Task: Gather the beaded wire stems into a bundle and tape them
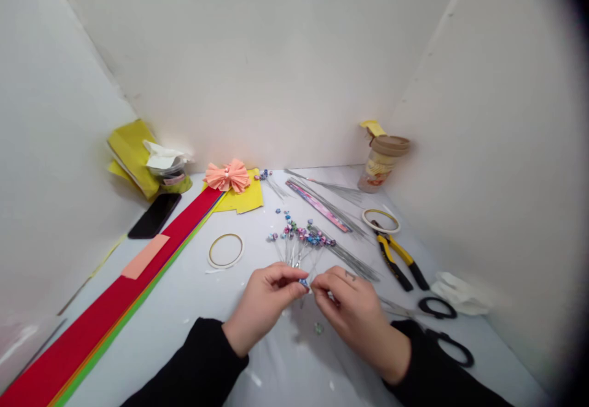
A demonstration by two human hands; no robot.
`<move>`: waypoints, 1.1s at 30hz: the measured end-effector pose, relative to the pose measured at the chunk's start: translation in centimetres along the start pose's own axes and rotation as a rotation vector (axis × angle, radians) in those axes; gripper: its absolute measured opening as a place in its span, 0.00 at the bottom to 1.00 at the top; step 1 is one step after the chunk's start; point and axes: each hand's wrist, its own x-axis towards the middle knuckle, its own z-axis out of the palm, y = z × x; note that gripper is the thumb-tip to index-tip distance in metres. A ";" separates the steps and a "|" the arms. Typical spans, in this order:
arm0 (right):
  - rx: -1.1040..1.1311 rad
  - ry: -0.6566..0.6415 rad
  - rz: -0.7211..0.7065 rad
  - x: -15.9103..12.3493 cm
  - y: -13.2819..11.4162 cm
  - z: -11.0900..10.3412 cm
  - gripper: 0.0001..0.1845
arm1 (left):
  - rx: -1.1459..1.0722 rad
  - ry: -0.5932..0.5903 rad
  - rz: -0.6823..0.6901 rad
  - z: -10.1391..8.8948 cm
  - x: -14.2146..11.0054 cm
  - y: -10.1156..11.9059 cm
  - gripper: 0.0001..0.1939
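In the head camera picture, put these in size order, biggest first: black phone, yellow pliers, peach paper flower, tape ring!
1. Black phone and yellow-handled pliers: they look about the same, so I can't rank them.
2. Peach paper flower.
3. Tape ring, which sits nearer the camera.

A small blue bead point(304, 283) on a thin wire is pinched between the left hand point(262, 302) and the right hand point(350, 309), at the near middle of the scene. Just far of the hands, a loose fan of beaded wires point(297, 247) lies together, pink, blue and silver heads at the far end, bare stems pointing near.
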 end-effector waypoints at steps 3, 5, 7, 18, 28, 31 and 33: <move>-0.005 -0.011 -0.016 0.0 0.0 0.0 0.09 | 0.055 0.024 0.020 0.1 -0.1 0.3 0.06; -0.004 -0.017 -0.020 0.0 0.0 0.0 0.09 | 0.076 0.035 0.025 0.2 -0.2 0.4 0.06; 0.002 -0.023 -0.022 0.1 0.0 0.0 0.10 | 0.092 0.043 0.028 0.4 -0.2 0.4 0.06; 0.059 -0.054 0.016 0.1 0.2 0.4 0.09 | 0.155 0.066 0.038 0.4 -0.1 0.0 0.06; 0.106 -0.009 0.065 0.3 0.4 0.2 0.08 | 0.226 0.095 0.081 -0.2 0.2 0.1 0.09; 0.074 -0.025 0.057 0.5 0.4 -0.1 0.08 | 0.247 0.089 0.110 -0.2 0.1 0.1 0.08; 0.041 -0.021 0.046 0.5 0.3 -0.2 0.09 | 0.260 0.080 0.129 -0.2 -0.1 0.0 0.08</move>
